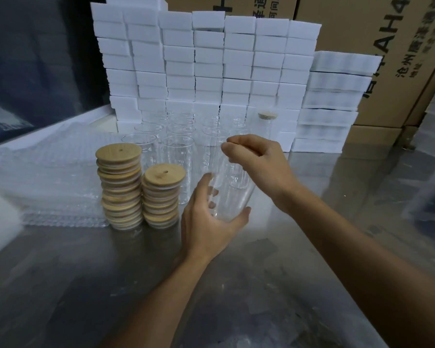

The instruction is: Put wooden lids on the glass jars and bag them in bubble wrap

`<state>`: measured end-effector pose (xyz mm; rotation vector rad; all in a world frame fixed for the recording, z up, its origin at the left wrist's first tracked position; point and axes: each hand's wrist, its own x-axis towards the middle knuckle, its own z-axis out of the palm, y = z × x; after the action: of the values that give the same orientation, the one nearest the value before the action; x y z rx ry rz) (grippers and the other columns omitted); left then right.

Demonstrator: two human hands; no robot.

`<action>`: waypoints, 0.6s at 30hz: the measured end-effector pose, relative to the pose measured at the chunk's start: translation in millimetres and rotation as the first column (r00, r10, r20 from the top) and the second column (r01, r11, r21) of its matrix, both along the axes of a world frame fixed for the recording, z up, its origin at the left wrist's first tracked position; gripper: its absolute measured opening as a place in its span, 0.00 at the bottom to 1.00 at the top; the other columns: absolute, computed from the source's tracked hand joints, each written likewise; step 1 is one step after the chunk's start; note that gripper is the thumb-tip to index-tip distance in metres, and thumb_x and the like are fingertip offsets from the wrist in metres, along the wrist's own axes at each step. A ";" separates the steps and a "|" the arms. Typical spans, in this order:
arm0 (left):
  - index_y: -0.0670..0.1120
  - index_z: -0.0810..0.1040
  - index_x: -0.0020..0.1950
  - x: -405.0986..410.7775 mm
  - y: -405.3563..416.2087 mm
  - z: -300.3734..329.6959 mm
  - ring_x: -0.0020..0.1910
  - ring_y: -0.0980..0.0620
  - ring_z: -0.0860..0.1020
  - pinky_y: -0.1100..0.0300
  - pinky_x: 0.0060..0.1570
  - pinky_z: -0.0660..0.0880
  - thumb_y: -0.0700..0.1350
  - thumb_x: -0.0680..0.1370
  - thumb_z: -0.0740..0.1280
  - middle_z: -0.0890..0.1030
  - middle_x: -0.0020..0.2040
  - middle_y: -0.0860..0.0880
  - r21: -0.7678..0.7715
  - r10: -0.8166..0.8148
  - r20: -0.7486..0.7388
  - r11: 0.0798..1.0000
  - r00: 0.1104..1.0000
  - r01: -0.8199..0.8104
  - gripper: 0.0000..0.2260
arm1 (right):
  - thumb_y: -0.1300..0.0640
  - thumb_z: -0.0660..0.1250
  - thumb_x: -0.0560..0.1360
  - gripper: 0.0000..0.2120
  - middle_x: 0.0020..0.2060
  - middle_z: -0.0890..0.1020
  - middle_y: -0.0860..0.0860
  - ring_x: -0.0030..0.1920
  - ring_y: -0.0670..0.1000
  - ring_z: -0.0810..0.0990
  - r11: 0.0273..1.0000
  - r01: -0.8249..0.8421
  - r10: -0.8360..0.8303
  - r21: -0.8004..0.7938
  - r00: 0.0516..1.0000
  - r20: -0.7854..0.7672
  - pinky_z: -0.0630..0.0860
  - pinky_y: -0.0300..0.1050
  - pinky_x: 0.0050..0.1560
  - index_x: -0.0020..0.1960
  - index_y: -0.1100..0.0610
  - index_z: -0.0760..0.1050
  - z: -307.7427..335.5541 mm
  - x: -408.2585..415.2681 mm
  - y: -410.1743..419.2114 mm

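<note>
1. A clear glass jar (pixel 230 192) is held tilted above the steel table (pixel 261 285), its open mouth up toward the far right and its base toward the near left.
2. The left hand (pixel 209 222) cups the jar's base from the near side, fingers and thumb curled around the lower wall.
3. The right hand (pixel 259 164) holds the jar at its rim, thumb and forefinger pinched together on the edge of the mouth.
4. Just left of the hands stand two stacks of round wooden lids (pixel 122 184); the left stack is taller, and the top lid of the shorter stack (pixel 165 175) shows a small hole.
5. Beyond the lids, a group of empty glass jars (pixel 178 156) stands upright on the table.
6. One tall jar (pixel 266 121) at the far right of that group already carries a lid.
7. A pile of bubble wrap bags (pixel 53 177) lies flat to the left of the lids.
8. White foam blocks (pixel 206 61) are stacked in a wall at the far edge, with cardboard boxes (pixel 377 33) behind them.
</note>
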<state>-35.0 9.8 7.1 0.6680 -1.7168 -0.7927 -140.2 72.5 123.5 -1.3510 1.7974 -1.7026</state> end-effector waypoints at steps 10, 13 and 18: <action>0.49 0.76 0.62 15.4 8.3 21.1 0.39 0.47 0.81 0.54 0.37 0.78 0.49 0.61 0.75 0.82 0.46 0.41 0.388 -0.648 -0.354 0.554 0.674 0.736 0.30 | 0.48 0.74 0.70 0.12 0.50 0.87 0.51 0.55 0.48 0.85 0.970 -0.238 0.232 0.041 0.966 0.114 0.77 0.45 0.57 0.50 0.51 0.85 6.5 -11.0 11.8; 0.49 0.78 0.61 16.7 8.9 25.8 0.41 0.46 0.81 0.54 0.40 0.78 0.48 0.61 0.73 0.82 0.47 0.42 0.464 -0.733 -0.359 0.398 0.578 0.792 0.27 | 0.50 0.71 0.71 0.13 0.52 0.87 0.54 0.56 0.50 0.85 0.941 -0.339 0.324 0.019 0.913 0.249 0.76 0.46 0.57 0.53 0.53 0.84 1.0 -20.9 16.5; 0.56 0.75 0.60 7.0 11.9 20.2 0.39 0.49 0.83 0.54 0.38 0.80 0.56 0.58 0.79 0.82 0.47 0.49 0.342 -0.507 -0.129 0.784 0.852 0.518 0.32 | 0.46 0.75 0.68 0.16 0.51 0.87 0.49 0.54 0.47 0.85 0.989 -0.144 0.139 0.016 0.972 0.190 0.74 0.46 0.56 0.54 0.50 0.84 -5.5 -18.1 17.7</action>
<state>-27.9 21.6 27.3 0.4201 -1.7597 -1.5311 -158.4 90.1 118.0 -1.2286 1.5767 -1.6614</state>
